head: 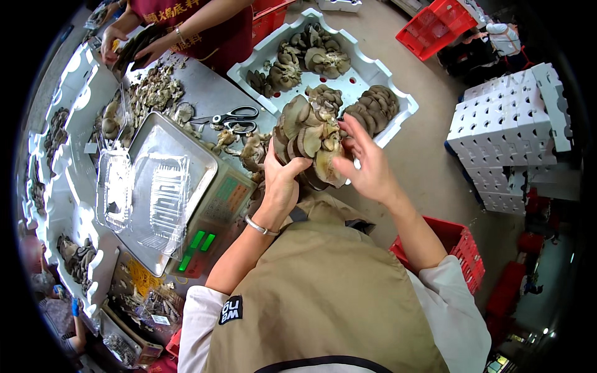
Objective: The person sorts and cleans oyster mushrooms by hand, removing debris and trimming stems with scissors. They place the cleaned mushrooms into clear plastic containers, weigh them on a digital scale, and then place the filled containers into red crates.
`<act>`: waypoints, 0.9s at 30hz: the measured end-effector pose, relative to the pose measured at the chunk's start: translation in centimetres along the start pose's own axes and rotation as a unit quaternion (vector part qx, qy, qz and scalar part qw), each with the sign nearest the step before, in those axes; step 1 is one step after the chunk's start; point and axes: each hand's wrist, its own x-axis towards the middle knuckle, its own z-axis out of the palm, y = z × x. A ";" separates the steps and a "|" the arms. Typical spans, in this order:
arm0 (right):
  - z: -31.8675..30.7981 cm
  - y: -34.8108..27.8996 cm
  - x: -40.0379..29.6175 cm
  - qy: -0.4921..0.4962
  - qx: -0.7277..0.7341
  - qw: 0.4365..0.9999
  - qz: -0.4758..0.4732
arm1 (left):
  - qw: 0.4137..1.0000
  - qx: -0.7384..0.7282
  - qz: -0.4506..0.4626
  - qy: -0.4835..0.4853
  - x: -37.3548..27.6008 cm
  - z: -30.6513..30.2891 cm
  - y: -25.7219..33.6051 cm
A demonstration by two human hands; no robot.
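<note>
A large cluster of oyster mushrooms (308, 135) is gripped in my left hand (283, 179), the thumb lying over its lower edge. On the cluster's other side, my right hand (366, 163) has its fingers spread near the pale stem end; whether they touch it I cannot tell. Just beyond is a white foam crate (396, 88) holding several more mushroom clusters (327, 62). To the left, black-handled scissors (240, 112) rest on the metal table (205, 88) among trimmed mushroom pieces (156, 95). An open clear plastic clamshell box (161, 200) sits on the scale's metal tray (163, 128).
A digital scale (219, 205) with lit green displays stands at my left. Foam crates of mushrooms (77, 259) line the far left, near yellow rubber bands (142, 275). A co-worker in a maroon apron (205, 35) handles mushrooms opposite. Stacked white crates (503, 126) and a red crate (459, 252) stand right.
</note>
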 end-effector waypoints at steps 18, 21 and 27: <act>-5.7 16.9 17.9 -0.158 -0.059 0.986 -0.014 | 0.941 0.321 0.014 0.103 17.2 4.5 -2.8; -5.2 18.4 20.1 -0.195 -0.089 0.977 -0.008 | 0.937 0.312 -0.022 0.157 19.5 4.0 -3.5; -5.0 22.9 23.4 -0.234 -0.099 0.965 -0.071 | 0.949 0.249 -0.070 0.181 22.6 1.9 -5.6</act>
